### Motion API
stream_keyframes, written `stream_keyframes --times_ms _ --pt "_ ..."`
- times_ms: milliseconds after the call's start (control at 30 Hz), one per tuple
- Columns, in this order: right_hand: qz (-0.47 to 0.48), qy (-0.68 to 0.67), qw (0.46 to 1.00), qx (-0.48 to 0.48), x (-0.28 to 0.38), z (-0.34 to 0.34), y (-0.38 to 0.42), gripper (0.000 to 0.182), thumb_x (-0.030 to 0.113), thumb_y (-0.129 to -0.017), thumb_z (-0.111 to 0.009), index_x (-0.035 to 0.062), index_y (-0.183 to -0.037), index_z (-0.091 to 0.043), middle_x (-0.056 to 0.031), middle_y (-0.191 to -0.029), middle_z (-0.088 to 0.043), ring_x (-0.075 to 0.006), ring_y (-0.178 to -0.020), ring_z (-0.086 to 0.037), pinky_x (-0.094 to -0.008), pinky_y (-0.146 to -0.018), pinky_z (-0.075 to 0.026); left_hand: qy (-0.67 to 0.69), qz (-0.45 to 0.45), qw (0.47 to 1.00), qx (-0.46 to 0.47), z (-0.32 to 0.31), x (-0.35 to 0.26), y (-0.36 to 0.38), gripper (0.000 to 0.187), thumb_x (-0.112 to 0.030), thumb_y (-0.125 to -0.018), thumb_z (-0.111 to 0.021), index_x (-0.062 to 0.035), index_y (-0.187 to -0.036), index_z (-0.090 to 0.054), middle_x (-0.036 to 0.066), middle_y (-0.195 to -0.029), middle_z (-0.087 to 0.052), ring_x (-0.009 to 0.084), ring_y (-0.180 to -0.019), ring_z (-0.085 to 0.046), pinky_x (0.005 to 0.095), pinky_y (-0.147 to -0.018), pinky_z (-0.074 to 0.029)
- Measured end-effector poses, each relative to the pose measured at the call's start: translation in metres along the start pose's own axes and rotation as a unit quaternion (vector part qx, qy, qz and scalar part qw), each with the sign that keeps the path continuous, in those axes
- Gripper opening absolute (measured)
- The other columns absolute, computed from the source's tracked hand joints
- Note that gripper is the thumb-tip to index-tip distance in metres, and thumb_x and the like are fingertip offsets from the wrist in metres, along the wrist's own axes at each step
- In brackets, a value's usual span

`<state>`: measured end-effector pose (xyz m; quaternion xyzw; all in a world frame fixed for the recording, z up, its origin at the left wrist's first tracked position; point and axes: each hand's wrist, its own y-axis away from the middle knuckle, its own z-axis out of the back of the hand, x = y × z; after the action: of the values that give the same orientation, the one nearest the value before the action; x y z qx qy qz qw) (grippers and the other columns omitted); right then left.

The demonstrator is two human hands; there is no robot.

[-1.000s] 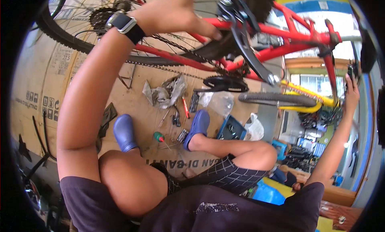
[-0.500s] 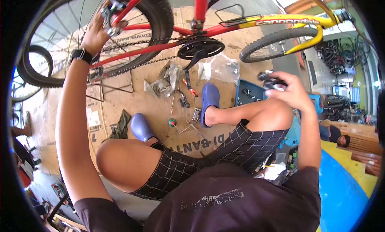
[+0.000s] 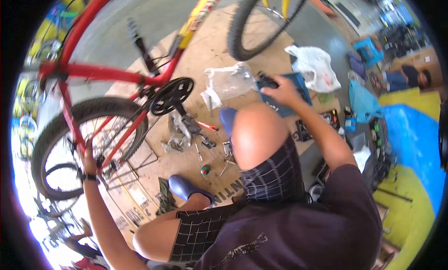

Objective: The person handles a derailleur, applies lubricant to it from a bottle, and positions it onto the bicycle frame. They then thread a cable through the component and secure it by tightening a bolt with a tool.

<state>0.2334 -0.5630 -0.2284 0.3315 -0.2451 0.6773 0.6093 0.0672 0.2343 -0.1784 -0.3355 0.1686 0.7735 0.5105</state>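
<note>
A red and yellow bicycle (image 3: 107, 73) stands at the left, with its rear wheel (image 3: 46, 130) and black chainring (image 3: 171, 96) in view. My left hand (image 3: 88, 161) is at the rear wheel, closed around the red frame tube beside it; its fingers are partly hidden. My right hand (image 3: 284, 91) is closed on a small black part (image 3: 267, 80), too blurred to name exactly. It hovers over a blue tray (image 3: 303, 85) on the floor, beyond my raised knee.
Cardboard (image 3: 154, 176) covers the floor. On it lie a red-handled tool (image 3: 206, 126), several small metal tools, a green and red ball-shaped handle (image 3: 205, 169) and a clear plastic bag (image 3: 231, 81). A white bag (image 3: 317, 67) lies beyond the tray. A person (image 3: 406, 78) is at the far right.
My view has turned and the bicycle appears further left and tilted. My left hand has moved down along the rear of the frame. My right hand, still holding the black part, has moved over the tray.
</note>
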Motion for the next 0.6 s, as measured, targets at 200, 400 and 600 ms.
stream_keyframes --times_ms 200,400,600 --pt "-0.163 -0.038 0.983 0.076 -0.133 -0.131 0.08 0.046 0.043 -0.07 -0.079 0.0092 -0.101 -0.074 -0.021 -0.097 -0.069 -0.0349 -0.089 -0.067 -0.0424 -0.077 -0.052 0.164 0.074 0.984 0.02 0.008 -0.018 0.003 0.068 -0.038 -0.102 -0.052 -0.0038 -0.157 -0.03 0.013 -0.165 -0.021 0.0264 -0.145 -0.036 0.0419 -0.119 -0.026" --pt "-0.137 -0.001 0.99 -0.022 -0.161 -0.183 0.101 0.04 0.037 -0.073 -0.077 0.0114 -0.103 -0.073 -0.0239 -0.103 -0.061 -0.0413 -0.103 -0.057 -0.0493 -0.088 -0.046 -0.123 -0.151 0.981 0.026 0.021 -0.019 -0.006 0.061 -0.031 -0.105 -0.047 -0.0057 -0.157 -0.03 0.015 -0.165 -0.023 0.0281 -0.142 -0.039 0.0419 -0.116 -0.032" --pt "-0.125 0.085 0.985 -0.08 -0.16 -0.134 0.133 0.057 0.034 -0.077 -0.076 0.008 -0.126 -0.062 -0.02 -0.129 -0.052 -0.0388 -0.122 -0.05 -0.05 -0.099 -0.042 -0.193 0.023 0.981 -0.024 0.002 -0.076 0.019 0.064 -0.043 -0.106 -0.039 -0.0055 -0.157 -0.028 0.023 -0.16 -0.03 0.0349 -0.146 -0.035 0.045 -0.119 -0.029"
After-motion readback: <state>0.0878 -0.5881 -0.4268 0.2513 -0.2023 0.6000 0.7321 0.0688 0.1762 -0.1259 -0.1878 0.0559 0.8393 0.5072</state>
